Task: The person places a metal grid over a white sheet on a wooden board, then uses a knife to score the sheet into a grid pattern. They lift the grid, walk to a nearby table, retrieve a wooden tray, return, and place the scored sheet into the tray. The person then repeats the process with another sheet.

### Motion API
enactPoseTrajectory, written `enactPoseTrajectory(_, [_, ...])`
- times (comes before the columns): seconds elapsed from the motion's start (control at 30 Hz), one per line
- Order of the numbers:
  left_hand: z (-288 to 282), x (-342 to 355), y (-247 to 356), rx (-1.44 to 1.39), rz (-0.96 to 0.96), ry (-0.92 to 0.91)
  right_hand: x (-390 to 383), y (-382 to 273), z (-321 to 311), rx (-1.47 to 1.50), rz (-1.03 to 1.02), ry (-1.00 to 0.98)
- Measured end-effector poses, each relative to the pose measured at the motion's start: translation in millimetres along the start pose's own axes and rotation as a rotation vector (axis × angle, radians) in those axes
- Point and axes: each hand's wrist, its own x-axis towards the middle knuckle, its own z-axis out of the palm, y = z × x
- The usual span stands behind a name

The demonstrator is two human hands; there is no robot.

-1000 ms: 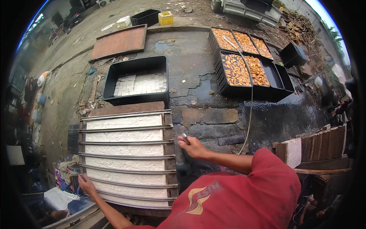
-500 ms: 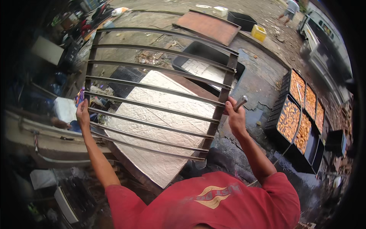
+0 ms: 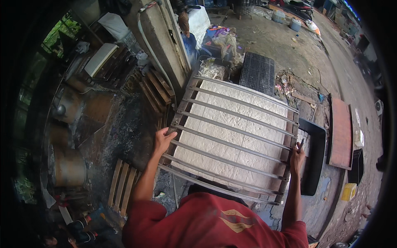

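My left hand (image 3: 164, 140) grips the left side rail of a slatted metal frame (image 3: 231, 129), thumb and fingers closed on it. My right hand (image 3: 297, 156) is closed round a small tool (image 3: 301, 144) that points upward, and it also holds the frame's right rail. Under the slats is a wide white slab (image 3: 231, 137) with a scored, wrinkled surface. I cannot tell whether the frame touches it. Just right of the frame, a large black tub (image 3: 314, 159) holds white square pieces, partly hidden by the frame and my hand.
A concrete post with pipes (image 3: 159, 53) rises at the upper left, near wooden pallets (image 3: 121, 186) and metal drums (image 3: 70, 165). A black grid crate (image 3: 256, 72) lies beyond the frame. A reddish board (image 3: 340, 132) and yellow container (image 3: 348, 191) are at the right.
The frame lay on the slab, was lifted with both hands, and is now lower over it. My right hand moved onto its rail with the tool. My view has swung left.
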Motion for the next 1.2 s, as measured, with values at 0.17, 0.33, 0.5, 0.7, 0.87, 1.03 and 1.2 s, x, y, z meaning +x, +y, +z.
enactPoseTrajectory(0.17, [2,15,-40,0.191,0.137,0.139,30,22,22,-0.019,-0.149,0.011])
enactPoseTrajectory(0.33, [15,3,-62,0.34,0.128,0.217,41,57,21,-0.124,-0.148,-0.057])
enactPoseTrajectory(0.5, [-6,-76,-63,0.23,-0.192,0.303,52,70,15,-0.081,-0.311,-0.079])
enactPoseTrajectory(0.7, [35,-154,-61,-0.269,-0.303,0.72,65,81,20,-0.023,-0.473,-0.191])
enactPoseTrajectory(0.87, [55,-157,-61,-0.435,-0.395,0.851,57,71,29,-0.093,-0.606,-0.118])
enactPoseTrajectory(1.03, [53,-153,-74,-0.518,-0.423,0.87,43,49,22,-0.044,-0.476,-0.19])
enactPoseTrajectory(1.2, [51,-144,-76,-0.418,-0.429,0.896,38,54,28,-0.168,-0.482,-0.043])
